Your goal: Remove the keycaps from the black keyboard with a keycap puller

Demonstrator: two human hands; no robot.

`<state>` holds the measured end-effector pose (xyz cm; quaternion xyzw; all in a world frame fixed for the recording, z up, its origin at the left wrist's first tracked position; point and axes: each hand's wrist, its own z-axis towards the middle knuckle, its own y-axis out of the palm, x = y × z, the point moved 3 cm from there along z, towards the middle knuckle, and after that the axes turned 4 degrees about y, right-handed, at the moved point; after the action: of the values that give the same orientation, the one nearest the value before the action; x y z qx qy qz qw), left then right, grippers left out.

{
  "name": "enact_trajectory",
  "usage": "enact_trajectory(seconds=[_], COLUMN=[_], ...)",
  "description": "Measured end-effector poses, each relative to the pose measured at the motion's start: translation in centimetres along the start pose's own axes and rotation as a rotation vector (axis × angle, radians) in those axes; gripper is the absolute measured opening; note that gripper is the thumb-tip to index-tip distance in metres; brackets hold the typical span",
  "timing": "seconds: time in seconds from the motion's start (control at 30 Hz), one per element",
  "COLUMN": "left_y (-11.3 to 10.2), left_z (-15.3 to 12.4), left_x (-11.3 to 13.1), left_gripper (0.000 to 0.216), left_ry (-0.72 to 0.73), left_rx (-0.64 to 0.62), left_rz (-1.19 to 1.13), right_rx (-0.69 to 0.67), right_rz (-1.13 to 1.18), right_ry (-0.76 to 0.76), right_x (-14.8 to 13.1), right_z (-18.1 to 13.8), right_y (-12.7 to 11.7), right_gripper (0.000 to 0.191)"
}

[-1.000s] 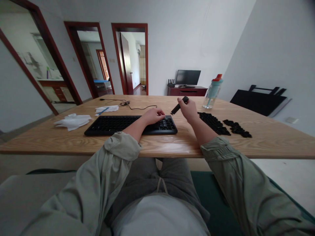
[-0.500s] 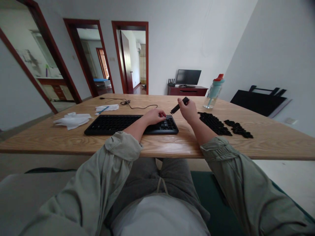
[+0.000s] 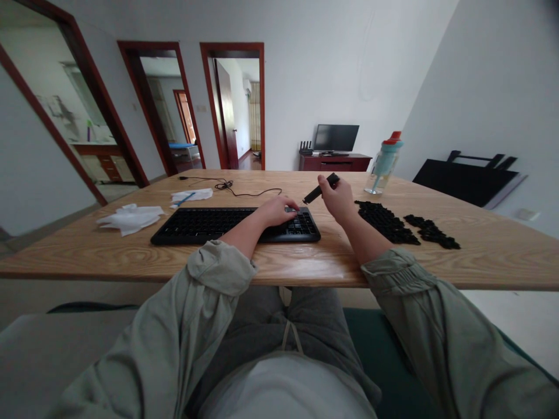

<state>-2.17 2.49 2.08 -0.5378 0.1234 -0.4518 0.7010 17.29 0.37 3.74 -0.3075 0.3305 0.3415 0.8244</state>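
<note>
A black keyboard (image 3: 201,226) lies across the table in front of me. My left hand (image 3: 279,210) rests over its right end, fingers bent down in a loose pinch at the keys. Whatever may be between those fingertips is too small to make out. Above the table, just past the keyboard's right end, my right hand (image 3: 338,195) is closed around a short black stick-shaped tool (image 3: 317,193). The tool tilts, with its narrow metal-looking tip pointing down and left toward the keyboard. To the right of that hand lie two groups of loose black keycaps (image 3: 386,222).
Left of the keyboard are a crumpled white tissue (image 3: 131,219) and a flatter tissue with a blue stick (image 3: 183,199) on it. The keyboard's thin cable (image 3: 225,185) curls behind. A clear bottle with a red lid (image 3: 383,166) stands at the back right.
The view has shifted slightly, moving everything a little in the picture. Both hands stay in nearly the same places, and the right hand still holds the black tool.
</note>
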Motion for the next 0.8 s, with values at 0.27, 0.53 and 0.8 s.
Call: enact_trajectory(seconds=[0.27, 0.53, 0.8], left_y=[-0.4, -0.4, -0.7], left_z=[0.0, 0.1, -0.2], left_x=[0.4, 0.1, 0.5], left_gripper=[0.026, 0.026, 0.028], left_ry=[-0.007, -0.015, -0.068], left_rx=[0.009, 0.027, 0.031], left_rz=[0.014, 0.013, -0.006], right_rx=[-0.033, -0.023, -0.013], right_rz=[0.047, 0.071, 0.123], right_ry=[0.011, 0.032, 0.056], right_x=[0.2, 0.7, 1.3], right_z=[0.1, 0.3, 0.5], right_y=[0.0, 0.2, 0.3], right_gripper=[0.051, 0.055, 0.055])
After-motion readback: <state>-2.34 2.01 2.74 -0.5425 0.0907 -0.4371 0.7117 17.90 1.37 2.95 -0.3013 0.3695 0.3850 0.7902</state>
